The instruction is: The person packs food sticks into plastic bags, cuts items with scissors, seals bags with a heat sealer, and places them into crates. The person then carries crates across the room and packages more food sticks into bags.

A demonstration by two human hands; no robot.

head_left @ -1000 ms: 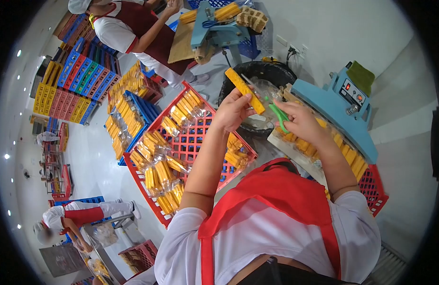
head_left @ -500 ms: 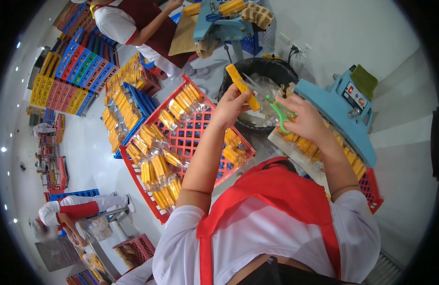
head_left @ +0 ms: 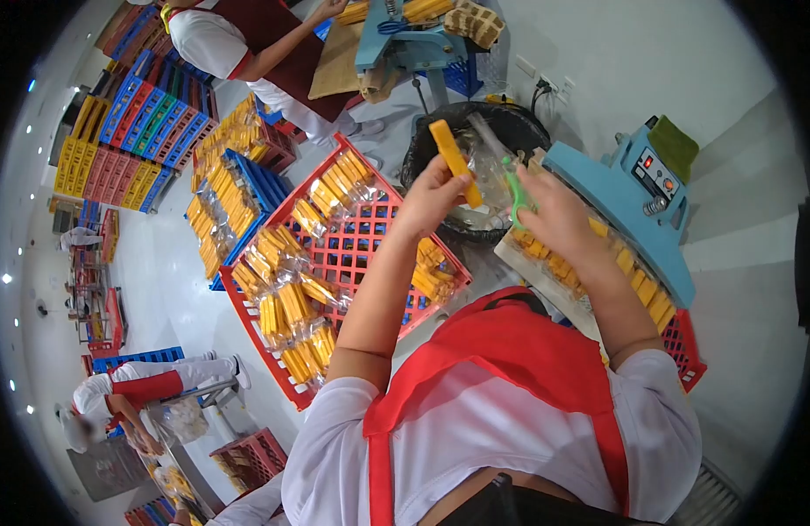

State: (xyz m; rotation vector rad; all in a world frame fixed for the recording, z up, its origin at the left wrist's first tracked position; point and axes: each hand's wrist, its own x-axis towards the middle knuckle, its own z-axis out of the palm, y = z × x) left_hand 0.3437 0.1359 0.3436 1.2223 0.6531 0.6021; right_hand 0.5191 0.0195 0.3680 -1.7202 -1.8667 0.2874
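In the head view, my left hand (head_left: 434, 200) pinches a long yellow bar-shaped piece (head_left: 455, 160) between thumb and fingers, tilted with its top end away from me. What it is made of, and whether it is wrapped, I cannot tell. My right hand (head_left: 558, 215) is closed around the green handles of a pair of scissors (head_left: 517, 195). Their blades point away from me, blurred, just right of the yellow piece and apart from it. Both hands are above the near side of a black-lined bin (head_left: 413, 151) that holds clear plastic scraps.
A red crate (head_left: 367, 237) with bagged yellow sticks stands at left. Right of me, a blue sealing machine (head_left: 611, 206) stands beside a row of yellow pieces (head_left: 637, 279). A co-worker (head_left: 273, 53) stands at another blue machine (head_left: 413, 51). Stacked crates (head_left: 151, 118) line the far left.
The yellow piece has turned in my left hand and shifted slightly right. My right hand has rotated with the scissors, and the blades now point more steeply away from me.
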